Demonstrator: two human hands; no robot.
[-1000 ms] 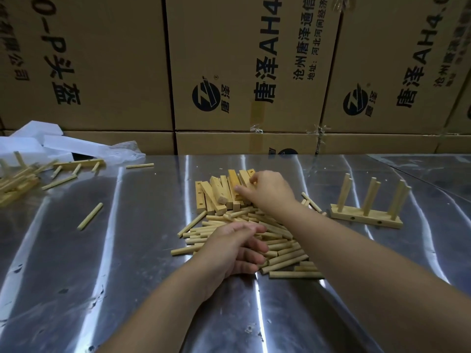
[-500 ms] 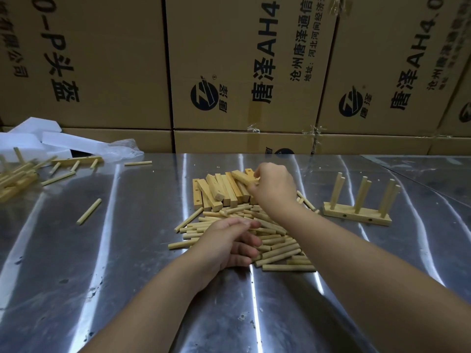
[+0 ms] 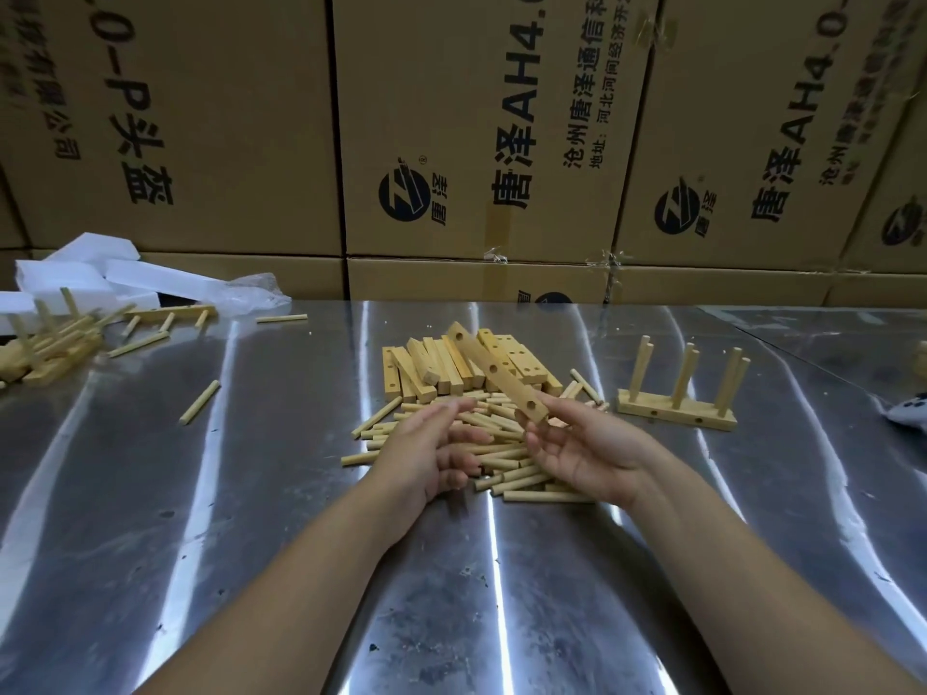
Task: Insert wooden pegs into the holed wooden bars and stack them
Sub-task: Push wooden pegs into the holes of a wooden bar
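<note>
**Bar up, pegs below**

Centre frame, my right hand (image 3: 582, 459) pinches the bar (image 3: 494, 373) by its near end. Its long axis runs up-left, holes facing me. My left hand (image 3: 436, 453) hangs loose and empty just left, nearer the pegs (image 3: 501, 451) on the table (image 3: 251, 494). Behind, boxes (image 3: 501, 143) read "唐泽 AH4.0".

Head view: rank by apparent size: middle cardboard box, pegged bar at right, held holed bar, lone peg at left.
middle cardboard box
pegged bar
held holed bar (nearer camera, so unsure versus pegged bar)
lone peg
</note>
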